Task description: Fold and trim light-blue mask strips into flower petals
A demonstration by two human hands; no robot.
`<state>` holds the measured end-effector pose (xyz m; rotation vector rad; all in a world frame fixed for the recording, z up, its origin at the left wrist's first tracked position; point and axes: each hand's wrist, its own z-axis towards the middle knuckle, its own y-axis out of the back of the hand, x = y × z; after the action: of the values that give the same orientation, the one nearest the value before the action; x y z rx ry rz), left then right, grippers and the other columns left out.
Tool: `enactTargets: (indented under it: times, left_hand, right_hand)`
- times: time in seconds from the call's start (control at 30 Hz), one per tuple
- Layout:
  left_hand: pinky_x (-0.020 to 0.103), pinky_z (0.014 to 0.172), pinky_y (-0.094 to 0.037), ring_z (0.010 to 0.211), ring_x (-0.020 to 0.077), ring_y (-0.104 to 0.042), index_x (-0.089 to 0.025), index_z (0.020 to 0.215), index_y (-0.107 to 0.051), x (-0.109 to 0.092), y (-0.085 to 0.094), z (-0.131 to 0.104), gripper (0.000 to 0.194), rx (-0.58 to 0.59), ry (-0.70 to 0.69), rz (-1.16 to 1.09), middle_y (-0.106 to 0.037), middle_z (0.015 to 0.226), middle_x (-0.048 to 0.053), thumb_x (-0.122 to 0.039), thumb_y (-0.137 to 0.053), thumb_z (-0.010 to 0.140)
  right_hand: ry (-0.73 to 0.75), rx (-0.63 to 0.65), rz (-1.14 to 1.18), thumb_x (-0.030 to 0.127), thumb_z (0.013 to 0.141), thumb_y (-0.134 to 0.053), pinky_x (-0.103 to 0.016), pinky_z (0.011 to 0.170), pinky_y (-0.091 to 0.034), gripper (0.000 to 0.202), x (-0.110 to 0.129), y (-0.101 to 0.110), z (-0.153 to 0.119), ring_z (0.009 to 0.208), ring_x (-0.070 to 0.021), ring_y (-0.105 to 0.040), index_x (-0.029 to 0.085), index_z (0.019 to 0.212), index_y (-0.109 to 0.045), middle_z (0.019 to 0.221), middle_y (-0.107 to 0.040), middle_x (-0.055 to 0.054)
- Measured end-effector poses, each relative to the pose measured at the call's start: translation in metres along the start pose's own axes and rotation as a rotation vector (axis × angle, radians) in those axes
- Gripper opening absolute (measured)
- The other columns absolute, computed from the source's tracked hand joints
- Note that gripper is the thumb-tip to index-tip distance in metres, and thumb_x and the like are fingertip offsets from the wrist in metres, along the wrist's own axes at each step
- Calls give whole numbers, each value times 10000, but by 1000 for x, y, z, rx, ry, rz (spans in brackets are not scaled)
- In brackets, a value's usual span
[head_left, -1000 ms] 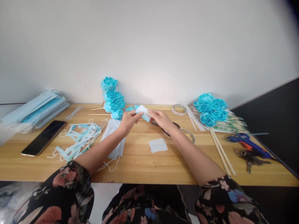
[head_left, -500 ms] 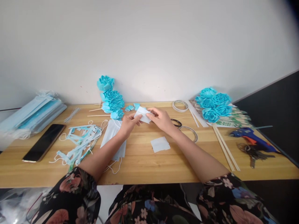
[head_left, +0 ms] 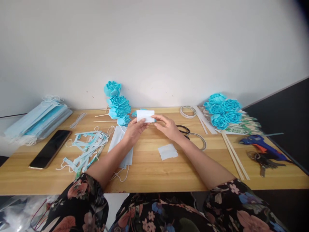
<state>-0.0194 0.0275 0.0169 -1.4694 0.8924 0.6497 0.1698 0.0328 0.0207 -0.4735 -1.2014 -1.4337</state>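
Above the middle of the table, my left hand [head_left: 135,129] pinches a small white rectangle of mask fabric [head_left: 145,116] by its lower left side. My right hand [head_left: 167,125] is closed on the fabric's right edge with thumb and fingertips; a bit of blue shows there. Below my hands a second white fabric piece [head_left: 168,152] lies flat on the wood. Partly hidden under my left forearm is a whole face mask [head_left: 117,138] with white ear loops. A few blue petal pieces [head_left: 134,113] lie behind the held fabric, mostly covered by it.
On the left are stacked masks [head_left: 45,117], a phone [head_left: 50,149] and cut strips [head_left: 88,145]. Blue fabric flowers [head_left: 120,106] on sticks stand behind. To the right are tape rolls [head_left: 188,111], black-handled scissors [head_left: 183,129], more blue flowers [head_left: 223,109], wooden sticks [head_left: 235,154], a glue gun [head_left: 262,143] and keys [head_left: 263,161].
The held fabric has turned from slanted to nearly level. My right hand's fingers have shifted to its right edge. The whole view has moved slightly.
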Motion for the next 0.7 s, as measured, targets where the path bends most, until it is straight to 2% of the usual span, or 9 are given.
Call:
enactTargets:
  times: [0.13,0.27,0.37,0.5,0.7]
  left_hand:
    - [260,678,-525,701,134,-677,-136,932,-684,1,-2,-3,416,32,17,41,-720,820,43,-347,-868,624]
    - [263,629,-503,661,138,-658,-132,899,-682,1,0,-2,422,42,-4,159,-700,768,44,-455,-823,667]
    - [249,604,-479,608,115,-613,-126,872,-697,0,3,-1,398,15,-32,233,-681,709,29,-433,-828,656]
    - [260,607,-483,592,118,-599,-124,823,-705,0,4,-1,377,-24,-29,216,-681,702,36,-433,-821,641]
    - [269,614,-486,603,135,-618,-111,751,-701,0,5,-2,348,11,-24,262,-702,710,72,-442,-782,684]
  right_hand:
    - [83,-25,-104,263,878,-607,-369,971,-467,169,3,1,3,1040,-214,-659,249,996,-728,1059,-743,-44]
    - [67,-28,-110,300,879,-625,-349,902,-473,125,3,2,4,942,-211,-666,238,903,-731,946,-748,-36]
    - [34,-20,-101,342,874,-634,-344,883,-469,137,1,2,4,919,-211,-655,242,889,-725,924,-737,-30]
    - [-52,-14,-23,385,878,-617,-330,850,-482,182,-3,0,2,886,-196,-646,226,901,-702,939,-726,-32]
    - [-158,-40,114,421,862,-617,-314,826,-504,239,-5,-1,2,862,-178,-653,194,918,-665,942,-708,-41]
